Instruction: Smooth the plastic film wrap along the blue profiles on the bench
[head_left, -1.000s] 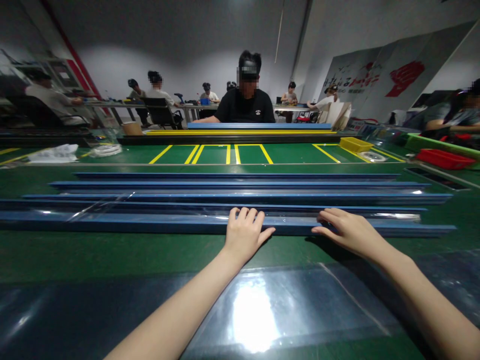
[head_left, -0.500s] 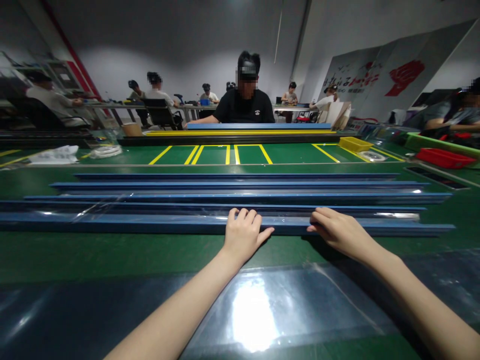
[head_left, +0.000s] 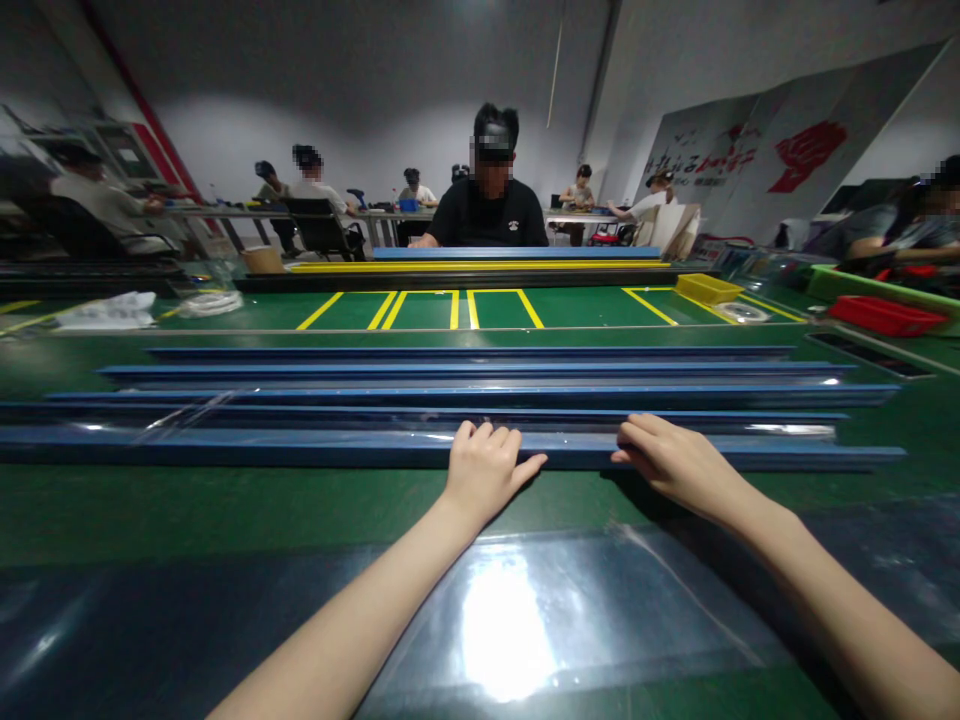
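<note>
1. Two hands are working the nearest blue rail [head_left: 300,447], which is lying on the green bench [head_left: 225,500] at 12 o'clock from the person, its long axis running from 9 o'clock to 3 o'clock.
2. Left hand [head_left: 486,470] is resting near the rail's middle, fingers hooking over the top edge and thumb splaying out towards 3 o'clock. It is open, draping rather than clamping.
3. Right hand [head_left: 679,462] is sitting further along towards 3 o'clock, fingers over the top and thumb against the front face. It looks to be pinching the rail lightly.
4. Both hands are touching the rail, so neither is nearer. The left is closer to its middle, and far more rail is stretching away at 9 o'clock than at 3 o'clock.
5. Clear film [head_left: 187,415] is glinting on the rail out at 9 o'clock.
6. More blue rails [head_left: 465,372] are lying parallel just beyond, at 12 o'clock.
7. Closer in, at 6 o'clock, a glossy sheet [head_left: 525,610] is catching the light under both forearms.
8. Across the bench at 12 o'clock, a person in a black shirt [head_left: 491,212] is sitting.
</note>
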